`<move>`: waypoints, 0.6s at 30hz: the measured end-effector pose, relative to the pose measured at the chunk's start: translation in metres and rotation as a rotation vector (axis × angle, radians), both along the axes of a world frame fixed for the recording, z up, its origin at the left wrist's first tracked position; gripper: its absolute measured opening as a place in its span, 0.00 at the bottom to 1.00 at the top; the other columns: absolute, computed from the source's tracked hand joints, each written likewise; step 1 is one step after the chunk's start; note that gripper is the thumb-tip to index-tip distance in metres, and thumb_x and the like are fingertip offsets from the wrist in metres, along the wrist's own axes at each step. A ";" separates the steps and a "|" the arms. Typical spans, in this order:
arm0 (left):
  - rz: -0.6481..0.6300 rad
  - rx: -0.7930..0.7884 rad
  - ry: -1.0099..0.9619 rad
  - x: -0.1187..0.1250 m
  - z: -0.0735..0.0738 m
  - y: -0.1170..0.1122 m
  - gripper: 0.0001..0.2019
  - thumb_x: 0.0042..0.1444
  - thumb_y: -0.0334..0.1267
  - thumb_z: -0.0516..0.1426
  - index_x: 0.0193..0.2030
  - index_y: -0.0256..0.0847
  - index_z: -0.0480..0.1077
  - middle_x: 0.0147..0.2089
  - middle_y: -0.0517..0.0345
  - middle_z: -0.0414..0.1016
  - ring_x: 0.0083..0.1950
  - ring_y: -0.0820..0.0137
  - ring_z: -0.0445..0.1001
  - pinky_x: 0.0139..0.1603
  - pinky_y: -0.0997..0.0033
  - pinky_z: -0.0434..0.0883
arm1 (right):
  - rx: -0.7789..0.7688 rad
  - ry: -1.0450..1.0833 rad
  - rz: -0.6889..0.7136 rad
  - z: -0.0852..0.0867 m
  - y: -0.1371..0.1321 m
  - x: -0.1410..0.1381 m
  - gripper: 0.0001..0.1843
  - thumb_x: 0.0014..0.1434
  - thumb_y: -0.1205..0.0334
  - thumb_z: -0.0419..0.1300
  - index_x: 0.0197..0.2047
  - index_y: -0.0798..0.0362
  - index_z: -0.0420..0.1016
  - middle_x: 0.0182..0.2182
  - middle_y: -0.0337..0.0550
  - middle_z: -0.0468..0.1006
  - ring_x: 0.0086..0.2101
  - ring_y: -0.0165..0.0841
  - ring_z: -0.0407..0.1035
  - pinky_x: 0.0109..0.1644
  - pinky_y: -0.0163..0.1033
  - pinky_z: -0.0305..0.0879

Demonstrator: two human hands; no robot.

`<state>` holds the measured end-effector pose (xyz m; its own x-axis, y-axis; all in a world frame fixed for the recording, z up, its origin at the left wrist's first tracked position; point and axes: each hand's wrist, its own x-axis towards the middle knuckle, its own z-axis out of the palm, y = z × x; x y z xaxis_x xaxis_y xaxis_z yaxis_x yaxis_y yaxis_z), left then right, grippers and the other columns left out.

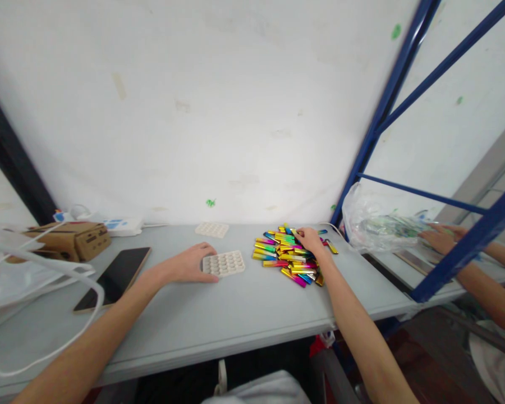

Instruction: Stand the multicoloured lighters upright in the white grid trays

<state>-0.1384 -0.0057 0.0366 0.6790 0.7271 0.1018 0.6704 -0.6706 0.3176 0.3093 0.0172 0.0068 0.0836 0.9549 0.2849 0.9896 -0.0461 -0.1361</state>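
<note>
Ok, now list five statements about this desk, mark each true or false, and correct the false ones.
1. The left hand holds a pale tray with rows of hollows at its left end. True.
2. The right hand is on that same tray. False: it is at the pile of shiny multicoloured pieces.
3. A second pale tray lies farther back, near the wall. True.
4. The cardboard box stands to the right of the pile. False: it is at the left side of the desk.
5. Another person's hands are by a clear plastic bag on the right. True.
</note>
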 end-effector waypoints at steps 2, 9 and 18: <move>-0.012 0.022 -0.025 0.005 -0.004 -0.003 0.32 0.48 0.62 0.64 0.53 0.41 0.74 0.55 0.48 0.73 0.57 0.55 0.74 0.61 0.61 0.70 | 0.002 0.036 0.000 -0.001 0.000 -0.001 0.17 0.68 0.58 0.55 0.43 0.56 0.84 0.39 0.52 0.85 0.40 0.40 0.77 0.46 0.37 0.65; -0.060 0.051 -0.149 0.031 -0.029 -0.012 0.34 0.54 0.61 0.62 0.63 0.43 0.68 0.66 0.45 0.63 0.65 0.53 0.68 0.68 0.58 0.65 | 0.232 0.160 0.000 0.010 -0.004 -0.004 0.18 0.67 0.65 0.52 0.54 0.61 0.77 0.48 0.58 0.79 0.52 0.41 0.71 0.58 0.41 0.62; -0.143 0.120 -0.145 0.030 -0.036 0.010 0.35 0.55 0.64 0.62 0.65 0.49 0.68 0.63 0.48 0.63 0.64 0.54 0.66 0.69 0.54 0.63 | 0.353 1.433 0.364 0.036 -0.015 -0.090 0.26 0.46 0.49 0.73 0.46 0.52 0.77 0.33 0.38 0.76 0.29 0.29 0.68 0.34 0.36 0.65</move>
<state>-0.1081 0.0041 0.0003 0.7463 0.6010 0.2860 0.5188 -0.7945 0.3157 0.2189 0.0023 0.0424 0.2619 0.8863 0.3820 -0.0332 0.4039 -0.9142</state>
